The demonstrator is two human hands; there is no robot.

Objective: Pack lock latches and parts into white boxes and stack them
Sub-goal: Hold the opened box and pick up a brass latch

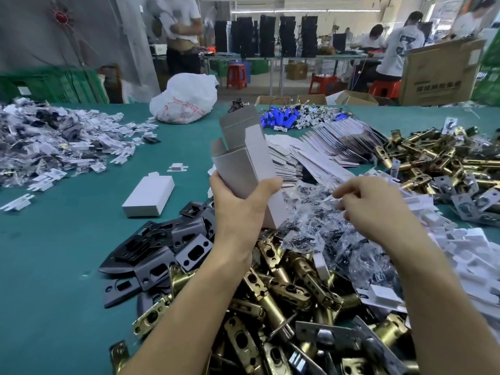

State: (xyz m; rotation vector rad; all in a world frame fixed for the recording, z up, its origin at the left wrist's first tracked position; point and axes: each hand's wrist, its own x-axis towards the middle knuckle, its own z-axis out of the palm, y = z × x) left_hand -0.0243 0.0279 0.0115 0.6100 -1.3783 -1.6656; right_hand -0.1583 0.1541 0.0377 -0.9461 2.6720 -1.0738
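My left hand (240, 201) grips an open white box (244, 155), held upright above the table with its top flaps standing up. To its right, my right hand (376, 209) reaches into a heap of clear plastic screw bags (319, 228), and its fingertips pinch one of them. Brass lock latches (286, 299) lie piled under both forearms. Black strike plates (165, 250) are heaped at the left of that pile. A closed white box (150, 194) lies flat on the green table (67, 266).
Flat unfolded box blanks (324, 152) fan out behind the held box. More brass latches (438, 163) lie at the right, white plastic inserts (470, 255) at the right edge, bagged parts (54, 142) at the far left. A white plastic bag (186, 98) and people stand beyond.
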